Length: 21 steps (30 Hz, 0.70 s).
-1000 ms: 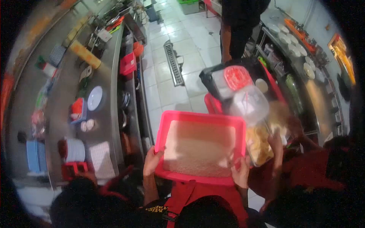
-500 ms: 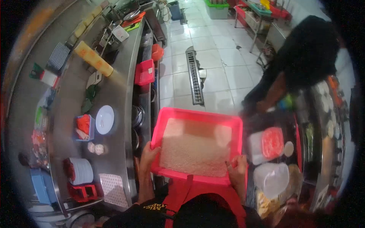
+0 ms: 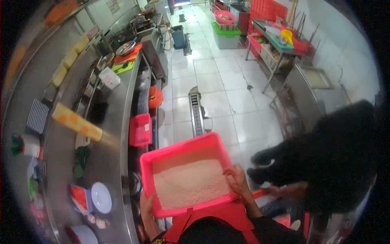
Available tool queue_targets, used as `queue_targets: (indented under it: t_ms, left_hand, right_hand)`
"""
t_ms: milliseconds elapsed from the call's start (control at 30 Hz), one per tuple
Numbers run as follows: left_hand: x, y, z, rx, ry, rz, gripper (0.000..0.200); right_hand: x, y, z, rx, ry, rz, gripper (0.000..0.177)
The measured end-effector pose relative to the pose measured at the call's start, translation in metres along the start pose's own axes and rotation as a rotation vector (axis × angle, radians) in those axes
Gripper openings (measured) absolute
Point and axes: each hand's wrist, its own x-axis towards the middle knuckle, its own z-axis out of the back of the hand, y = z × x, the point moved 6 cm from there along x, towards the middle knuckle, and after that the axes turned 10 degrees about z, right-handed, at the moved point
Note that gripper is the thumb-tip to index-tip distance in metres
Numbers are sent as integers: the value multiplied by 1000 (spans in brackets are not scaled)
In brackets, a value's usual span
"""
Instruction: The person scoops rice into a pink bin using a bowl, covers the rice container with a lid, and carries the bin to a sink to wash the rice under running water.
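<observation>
A bright pink rectangular tub (image 3: 185,145) is held up in front of my red apron (image 3: 209,211), tilted in this view. Pale, crumb-like grains (image 3: 191,181) cover its bottom, heaped toward the near side. My left hand (image 3: 146,204) grips the near left corner, its thumb on the rim and the other fingers hidden below. At the right wall, my right hand (image 3: 237,179) is closed round the rim with its fingers curled over the edge.
A steel counter (image 3: 111,162) runs along the left, bearing a white plate (image 3: 101,197) and a blue basket (image 3: 79,197). Another person in black (image 3: 325,158) bends down at right. A drain grate (image 3: 196,114) lies in the tiled floor ahead. Farther off stands a green-lidded bin (image 3: 226,36).
My view has lifted toward the far end of the aisle. The tub now sits lower left in view and is turned; my hands still hold it. The other person appears lower and nearer.
</observation>
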Motion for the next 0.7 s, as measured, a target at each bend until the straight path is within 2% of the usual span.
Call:
queue_targets:
  t_ms: [100,133,200,267,400,467,533,667,700]
  left_hand:
    - [83,-12,-21,-71,36,-46,35]
    - [122,-13,-22,21,36,-59,37]
    - [183,-60,-54,87,15,-68,38]
    - [237,-110,-80,205,-17,-38,39]
    - [316,-247,-165,166,171,-188,36]
    - [355,-306,-204,320,202,-206,34]
    - [410,-346,-242,542,169,-239,30]
    - [473,-429,-340,687,193,-258,33]
    - [509,-435,-361,688,197,-275,33]
  right_hand:
    - [84,-37,-16,-4,80,-19,13]
    - [112,-50,-20,-8,70,-4,10]
    - [175,-72,-26,-25,53,15,8]
    - [233,-90,-24,-14,-7,-88,4]
    - [325,-99,0,-117,-103,-135,8]
    - [360,-111,10,-126,-214,-211,14]
    - [395,-141,6,-120,-276,-232,17]
    - [474,-209,11,-138,-368,-299,21]
    - [503,-230,18,-156,-379,-311,21]
